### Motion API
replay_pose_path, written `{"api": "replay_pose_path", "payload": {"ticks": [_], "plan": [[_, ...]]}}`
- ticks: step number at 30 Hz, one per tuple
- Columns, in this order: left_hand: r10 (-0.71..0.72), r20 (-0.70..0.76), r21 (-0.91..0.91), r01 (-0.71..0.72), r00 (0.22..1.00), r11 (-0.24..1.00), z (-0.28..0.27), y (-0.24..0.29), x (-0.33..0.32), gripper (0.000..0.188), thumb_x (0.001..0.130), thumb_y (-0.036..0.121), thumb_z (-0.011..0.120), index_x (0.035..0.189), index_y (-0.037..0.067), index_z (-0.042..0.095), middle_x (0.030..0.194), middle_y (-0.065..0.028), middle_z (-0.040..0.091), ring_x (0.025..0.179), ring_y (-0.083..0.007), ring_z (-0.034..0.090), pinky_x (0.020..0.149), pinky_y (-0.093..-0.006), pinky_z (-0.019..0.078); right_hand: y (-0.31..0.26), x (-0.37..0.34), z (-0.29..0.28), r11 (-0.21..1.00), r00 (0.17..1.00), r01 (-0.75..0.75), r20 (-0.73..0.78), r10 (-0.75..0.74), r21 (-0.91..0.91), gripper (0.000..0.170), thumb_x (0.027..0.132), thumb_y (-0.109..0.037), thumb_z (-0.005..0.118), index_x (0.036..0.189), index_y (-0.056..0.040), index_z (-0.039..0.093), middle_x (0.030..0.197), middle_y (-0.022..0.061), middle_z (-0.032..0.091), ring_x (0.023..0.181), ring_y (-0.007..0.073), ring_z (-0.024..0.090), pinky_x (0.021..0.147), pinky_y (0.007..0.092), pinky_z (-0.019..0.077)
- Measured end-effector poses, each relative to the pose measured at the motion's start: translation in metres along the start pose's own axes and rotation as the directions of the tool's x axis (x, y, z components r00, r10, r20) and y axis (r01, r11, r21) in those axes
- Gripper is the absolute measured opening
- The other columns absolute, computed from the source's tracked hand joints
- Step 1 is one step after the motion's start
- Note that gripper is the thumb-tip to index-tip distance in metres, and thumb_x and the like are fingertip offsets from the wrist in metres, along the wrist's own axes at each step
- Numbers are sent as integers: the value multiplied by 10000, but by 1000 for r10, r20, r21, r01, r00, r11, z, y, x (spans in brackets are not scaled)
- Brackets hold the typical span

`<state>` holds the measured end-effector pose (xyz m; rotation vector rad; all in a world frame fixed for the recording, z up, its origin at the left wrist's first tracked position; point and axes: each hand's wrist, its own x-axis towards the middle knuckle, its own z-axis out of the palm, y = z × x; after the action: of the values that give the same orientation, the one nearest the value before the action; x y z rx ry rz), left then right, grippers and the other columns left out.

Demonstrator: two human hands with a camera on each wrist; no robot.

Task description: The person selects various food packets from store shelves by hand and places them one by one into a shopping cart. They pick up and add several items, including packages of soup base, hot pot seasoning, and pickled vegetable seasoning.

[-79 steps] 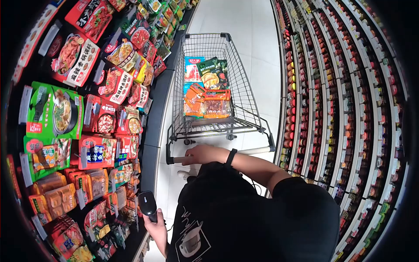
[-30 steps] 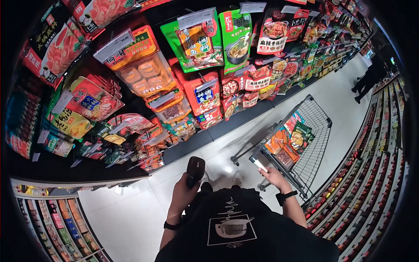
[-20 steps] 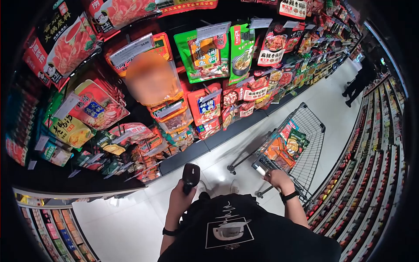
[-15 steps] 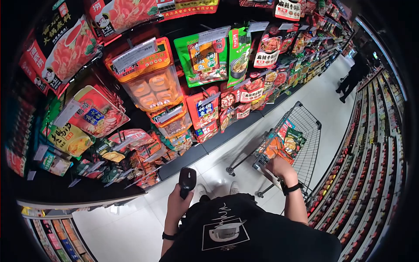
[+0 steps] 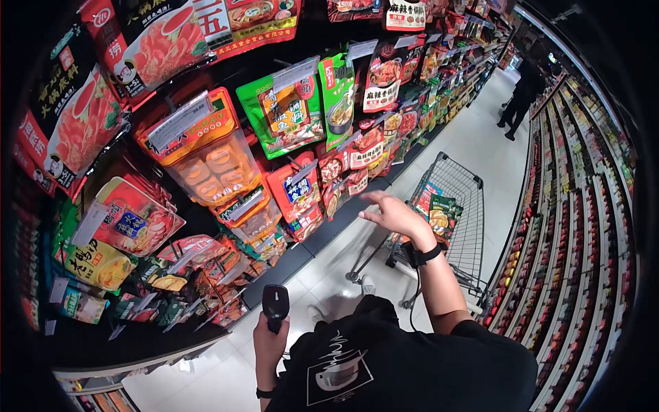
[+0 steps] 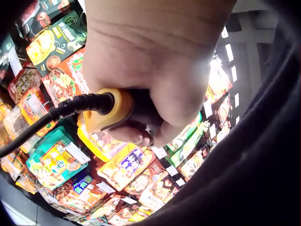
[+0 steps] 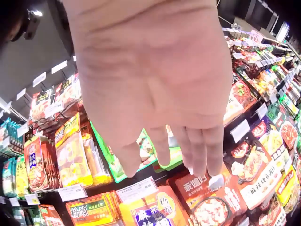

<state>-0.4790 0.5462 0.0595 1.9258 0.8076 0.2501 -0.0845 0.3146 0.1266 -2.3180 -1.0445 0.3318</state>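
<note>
A black barcode scanner is gripped in my left hand, low in front of the body. In the left wrist view its yellow handle end shows, with a coiled black cable running out. My right hand is off the cart handle and holds nothing; its fingers stretch toward the rack. In the right wrist view those fingers overlap a green pouch and a dark red pouch. Nearby hang a red seasoning pouch and an orange-topped pack.
A wire shopping cart stands right of centre with several pouches inside. A dark base ledge runs under the rack. Shelves of jars line the right side. A person in dark clothes stands farther down the aisle.
My right hand has let go of the cart handle and moved up and left toward the rack. The view has turned to face the rack. The left hand still holds the scanner.
</note>
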Motion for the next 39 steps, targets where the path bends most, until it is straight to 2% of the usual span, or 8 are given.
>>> {"api": "replay_pose_path", "payload": {"ticks": [5, 16, 27, 28, 30, 34, 37, 39], "plan": [[-48, -60, -27, 47, 997, 999, 26, 20, -1, 306, 949, 243, 798, 1136, 39, 669, 816, -119, 729, 723, -215, 687, 694, -361, 529, -4, 56, -35, 994, 951, 105, -296, -95, 19, 514, 982, -281, 769, 1399, -18, 624, 1460, 208, 593, 1100, 325, 744, 980, 412, 583], [-97, -149, 48, 105, 984, 993, 66, 63, -23, 340, 930, 253, 821, 1156, 49, 670, 910, -171, 770, 847, -349, 768, 755, -419, 573, -88, 169, -61, 813, 694, 582, -540, -476, 32, 521, 1022, -205, 667, 1483, -5, 530, 1558, 226, 517, 1406, 414, 544, 1163, 456, 459], [-171, -257, 18, 181, 951, 983, 57, 68, -39, 361, 926, 236, 810, 1176, 28, 653, 967, -210, 772, 920, -390, 765, 797, -441, 579, -134, 271, -21, 858, 662, 501, -589, -464, -114, 650, 938, -267, 807, 1418, 80, 538, 1486, 343, 507, 1365, 508, 503, 1148, 518, 430], [-173, -271, 12, 183, 947, 983, 55, 65, -38, 367, 924, 252, 811, 1168, 31, 649, 965, -222, 769, 927, -427, 758, 788, -463, 581, -137, 284, -7, 800, 438, 566, -749, -497, -200, 669, 938, -275, 811, 1433, 76, 528, 1476, 342, 518, 1363, 509, 502, 1146, 522, 429], [-202, -292, 5, 213, 935, 977, 50, 60, -38, 369, 919, 252, 812, 1159, 28, 644, 967, -223, 767, 933, -436, 754, 792, -476, 580, -141, 305, 7, 854, 591, 520, -730, -344, 18, 741, 946, -304, 805, 1464, 108, 472, 1529, 336, 474, 1414, 498, 468, 1190, 525, 392], [-246, -336, -31, 251, 909, 968, 39, 52, -37, 359, 916, 238, 813, 1148, 21, 646, 962, -215, 770, 926, -412, 762, 798, -459, 579, -135, 359, 27, 834, 453, 431, -717, -530, -345, 654, 909, -275, 798, 1305, 201, 587, 1650, 361, 348, 1518, 527, 349, 1253, 557, 317], [-265, -371, -41, 269, 890, 962, 33, 42, -38, 340, 914, 203, 808, 1137, -1, 653, 949, -202, 772, 884, -353, 776, 791, -416, 577, -138, 382, 37, 894, 635, 339, -630, -447, -293, 623, 844, -167, 770, 1313, 211, 613, 1717, 318, 267, 1577, 536, 235, 1302, 541, 243], [-273, -387, -61, 271, 881, 961, 29, 42, -39, 333, 914, 197, 807, 1129, -5, 652, 940, -200, 771, 868, -339, 775, 782, -410, 575, -139, 398, 41, 840, 479, 411, -700, -530, -355, 718, 862, -204, 755, 1443, 150, 526, 1654, 320, 371, 1552, 530, 280, 1292, 533, 264]]}}
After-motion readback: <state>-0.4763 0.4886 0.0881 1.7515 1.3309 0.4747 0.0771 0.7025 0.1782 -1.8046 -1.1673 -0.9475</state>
